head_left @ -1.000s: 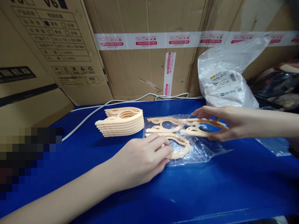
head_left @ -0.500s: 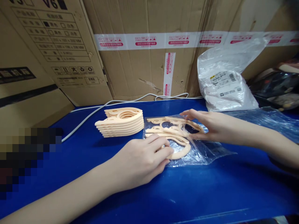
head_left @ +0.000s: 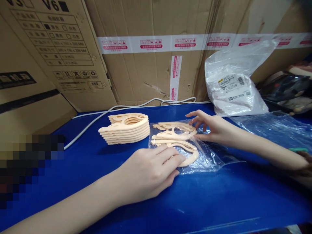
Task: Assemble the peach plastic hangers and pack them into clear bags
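Cream folding hangers [head_left: 193, 156], folded up, lie side by side in a clear plastic bag [head_left: 209, 164] on the blue table. My left hand [head_left: 156, 167] curls over the nearest hanger through the bag, its thumb low at the near edge. Around the right end of the farther hanger [head_left: 179, 130] is my right hand [head_left: 207, 126], thumb and fingers apart; whether a fingertip touches the hanger is hard to tell. Left of the bag stands a neat stack of matching hangers [head_left: 126, 130].
Cardboard boxes [head_left: 146, 71] wall off the back and left. A white cable [head_left: 92, 122] runs along the rear of the blue table [head_left: 195, 201]. A white labelled plastic bag [head_left: 234, 91] sits at back right, near flat clear plastic [head_left: 268, 125] and dark wrapped items [head_left: 285, 87].
The farther hanger has slid left, deeper into the bag. My right hand's fingers have opened from its end and moved slightly left. My left hand stays on the near hanger.
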Demonstrator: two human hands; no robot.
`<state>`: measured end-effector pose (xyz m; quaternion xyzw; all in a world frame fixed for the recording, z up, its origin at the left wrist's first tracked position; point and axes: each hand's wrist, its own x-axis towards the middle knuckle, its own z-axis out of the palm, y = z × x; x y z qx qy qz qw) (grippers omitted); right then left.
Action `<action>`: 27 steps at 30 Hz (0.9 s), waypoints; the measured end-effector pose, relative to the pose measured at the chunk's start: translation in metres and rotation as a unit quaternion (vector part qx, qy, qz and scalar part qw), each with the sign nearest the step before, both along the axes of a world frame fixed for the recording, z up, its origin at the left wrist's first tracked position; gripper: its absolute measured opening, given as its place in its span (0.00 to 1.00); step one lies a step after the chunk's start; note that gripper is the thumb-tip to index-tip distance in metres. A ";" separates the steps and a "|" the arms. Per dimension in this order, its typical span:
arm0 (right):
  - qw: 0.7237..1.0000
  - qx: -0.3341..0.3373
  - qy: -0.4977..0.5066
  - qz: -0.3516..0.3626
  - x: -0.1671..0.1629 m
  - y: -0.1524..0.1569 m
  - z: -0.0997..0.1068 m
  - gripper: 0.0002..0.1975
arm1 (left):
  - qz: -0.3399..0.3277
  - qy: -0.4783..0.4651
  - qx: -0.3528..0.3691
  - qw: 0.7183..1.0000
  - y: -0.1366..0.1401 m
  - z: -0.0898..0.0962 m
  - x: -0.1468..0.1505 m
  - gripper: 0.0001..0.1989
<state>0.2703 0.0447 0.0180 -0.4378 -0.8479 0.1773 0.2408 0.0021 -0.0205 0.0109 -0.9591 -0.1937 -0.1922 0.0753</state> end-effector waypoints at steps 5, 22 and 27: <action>0.994 -0.047 0.093 0.024 0.000 0.008 -0.012 0.27 | -0.004 0.010 0.002 1.000 0.000 -0.001 0.000 0.14; 0.981 -0.124 0.147 0.028 -0.004 0.014 -0.016 0.27 | -0.021 0.037 0.006 0.999 0.000 -0.003 0.001 0.17; 0.988 -0.084 0.129 0.012 -0.006 0.014 -0.017 0.26 | -0.020 0.036 0.010 0.999 0.000 -0.002 0.000 0.16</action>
